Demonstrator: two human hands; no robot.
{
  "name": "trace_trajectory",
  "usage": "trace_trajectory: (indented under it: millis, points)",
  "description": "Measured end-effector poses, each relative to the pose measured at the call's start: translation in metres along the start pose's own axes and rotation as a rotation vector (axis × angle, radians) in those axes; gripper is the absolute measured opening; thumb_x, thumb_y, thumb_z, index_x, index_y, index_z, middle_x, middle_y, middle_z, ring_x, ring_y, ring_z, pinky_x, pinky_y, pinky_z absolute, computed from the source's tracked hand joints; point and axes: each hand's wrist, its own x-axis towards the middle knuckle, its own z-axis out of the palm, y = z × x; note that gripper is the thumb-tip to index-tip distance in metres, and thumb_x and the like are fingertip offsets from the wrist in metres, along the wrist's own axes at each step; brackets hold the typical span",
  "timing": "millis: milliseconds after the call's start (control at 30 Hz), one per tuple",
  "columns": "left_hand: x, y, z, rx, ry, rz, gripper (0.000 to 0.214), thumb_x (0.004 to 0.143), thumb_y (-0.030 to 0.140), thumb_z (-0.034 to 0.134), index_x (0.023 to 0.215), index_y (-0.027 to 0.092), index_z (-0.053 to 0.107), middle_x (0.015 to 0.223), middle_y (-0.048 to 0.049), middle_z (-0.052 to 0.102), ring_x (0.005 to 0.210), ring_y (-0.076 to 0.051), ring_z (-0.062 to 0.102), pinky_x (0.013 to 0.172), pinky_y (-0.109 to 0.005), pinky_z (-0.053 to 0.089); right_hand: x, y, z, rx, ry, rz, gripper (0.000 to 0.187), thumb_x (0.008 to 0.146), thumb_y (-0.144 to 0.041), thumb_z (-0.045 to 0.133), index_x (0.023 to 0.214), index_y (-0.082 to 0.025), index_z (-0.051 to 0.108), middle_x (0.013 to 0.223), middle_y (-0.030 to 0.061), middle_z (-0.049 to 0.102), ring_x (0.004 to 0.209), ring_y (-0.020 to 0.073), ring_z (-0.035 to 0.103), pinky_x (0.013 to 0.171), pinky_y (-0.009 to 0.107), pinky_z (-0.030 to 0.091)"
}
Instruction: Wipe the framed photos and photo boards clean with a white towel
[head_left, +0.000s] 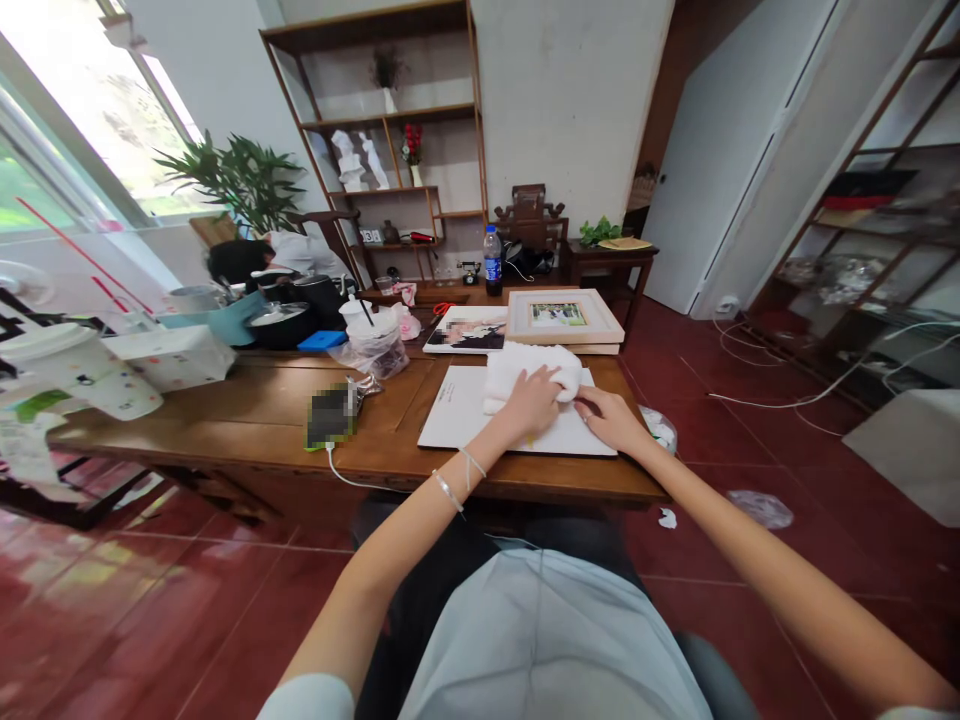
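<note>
A folded white towel lies bunched on a flat white board near the right end of the wooden table. My left hand rests on top of the towel, its fingers curled into the cloth. Beside it, my right hand lies on the right part of the board, fingers stretched toward the towel's edge. Small print shows on the board's left side; much of its surface is hidden under the towel and hands. Just behind the board are a light picture frame and a white photo panel.
A phone on a white cable lies left of the board. Further left stand a plastic bag, a blue box and a large paper cup. A dark drink bottle stands behind the frames. Another person leans at the far left.
</note>
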Motion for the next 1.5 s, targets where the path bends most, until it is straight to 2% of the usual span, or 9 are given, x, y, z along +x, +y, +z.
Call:
trace_trajectory:
  millis: [167, 333, 467, 700, 800, 1000, 1133, 1300, 1500]
  points:
    - [0.016, 0.008, 0.003, 0.042, -0.049, 0.007, 0.036, 0.085, 0.012, 0.040, 0.117, 0.014, 0.058, 0.142, -0.0130, 0.045, 0.133, -0.027, 0.036, 0.108, -0.049, 0.029, 0.001, -0.002, -0.001, -0.030, -0.005, 0.036, 0.034, 0.080, -0.011, 0.049, 0.107, -0.020, 0.068, 0.107, 0.0071, 0.071, 0.095, 0.0244, 0.067, 0.087, 0.036, 0.050]
    - [0.005, -0.004, -0.007, 0.091, -0.063, -0.059, 0.034, 0.083, 0.010, 0.042, 0.110, 0.015, 0.061, 0.125, -0.0135, 0.057, 0.122, -0.027, 0.049, 0.103, -0.044, 0.037, 0.000, 0.004, 0.002, 0.020, 0.010, 0.025, 0.034, 0.081, -0.013, 0.048, 0.107, -0.020, 0.069, 0.118, 0.0066, 0.067, 0.112, 0.0232, 0.061, 0.101, 0.037, 0.044]
    - [-0.019, -0.033, -0.013, 0.115, -0.066, -0.151, 0.033, 0.082, 0.009, 0.041, 0.106, 0.015, 0.062, 0.123, -0.0148, 0.058, 0.121, -0.027, 0.051, 0.101, -0.041, 0.040, -0.001, 0.006, 0.004, 0.039, 0.017, 0.043, 0.032, 0.082, -0.014, 0.050, 0.106, -0.020, 0.070, 0.120, 0.0064, 0.066, 0.117, 0.0221, 0.058, 0.106, 0.038, 0.040]
    - [-0.060, -0.088, -0.021, 0.153, -0.091, -0.307, 0.039, 0.079, 0.005, 0.036, 0.109, 0.012, 0.061, 0.137, -0.0159, 0.050, 0.136, -0.029, 0.033, 0.105, -0.049, 0.035, -0.002, 0.005, 0.004, 0.068, 0.031, 0.061, 0.032, 0.081, -0.014, 0.051, 0.105, -0.022, 0.070, 0.120, 0.0050, 0.066, 0.117, 0.0227, 0.058, 0.107, 0.041, 0.040]
    - [-0.082, -0.078, -0.025, 0.150, -0.102, -0.303, 0.037, 0.078, 0.004, 0.037, 0.102, 0.011, 0.063, 0.144, -0.0160, 0.042, 0.138, -0.029, 0.031, 0.107, -0.049, 0.033, -0.002, 0.005, 0.004, 0.073, 0.029, 0.065, 0.031, 0.081, -0.014, 0.051, 0.105, -0.021, 0.071, 0.120, 0.0053, 0.066, 0.117, 0.0230, 0.058, 0.107, 0.041, 0.040]
    - [-0.146, -0.022, -0.035, 0.077, -0.109, -0.209, 0.034, 0.072, 0.001, 0.037, 0.080, 0.016, 0.066, 0.148, -0.0037, 0.037, 0.141, -0.028, 0.022, 0.112, -0.054, 0.026, -0.001, 0.005, 0.004, 0.069, 0.031, 0.061, 0.031, 0.081, -0.014, 0.051, 0.104, -0.020, 0.071, 0.120, 0.0062, 0.066, 0.117, 0.0233, 0.058, 0.107, 0.042, 0.040]
    - [-0.173, -0.004, -0.044, 0.033, -0.168, -0.194, 0.034, 0.071, 0.000, 0.036, 0.074, 0.019, 0.064, 0.150, -0.0004, 0.034, 0.142, -0.027, 0.021, 0.113, -0.054, 0.027, -0.001, 0.006, 0.005, 0.063, 0.035, 0.064, 0.031, 0.081, -0.014, 0.051, 0.104, -0.021, 0.071, 0.120, 0.0057, 0.066, 0.117, 0.0232, 0.058, 0.107, 0.042, 0.041]
    - [-0.169, -0.008, -0.045, 0.006, -0.174, -0.188, 0.033, 0.074, 0.002, 0.036, 0.078, 0.019, 0.064, 0.151, -0.0012, 0.031, 0.142, -0.026, 0.019, 0.113, -0.053, 0.026, -0.001, 0.006, 0.005, 0.056, 0.029, 0.059, 0.031, 0.081, -0.015, 0.050, 0.105, -0.021, 0.071, 0.120, 0.0060, 0.066, 0.117, 0.0233, 0.058, 0.107, 0.042, 0.040]
    - [-0.118, -0.045, -0.033, -0.003, -0.170, -0.162, 0.029, 0.086, 0.015, 0.041, 0.103, 0.017, 0.063, 0.153, -0.0077, 0.028, 0.143, -0.029, 0.015, 0.112, -0.056, 0.020, -0.001, 0.007, 0.005, 0.061, 0.032, 0.063, 0.032, 0.080, -0.014, 0.052, 0.105, -0.023, 0.071, 0.120, 0.0040, 0.066, 0.117, 0.0231, 0.058, 0.107, 0.043, 0.040]
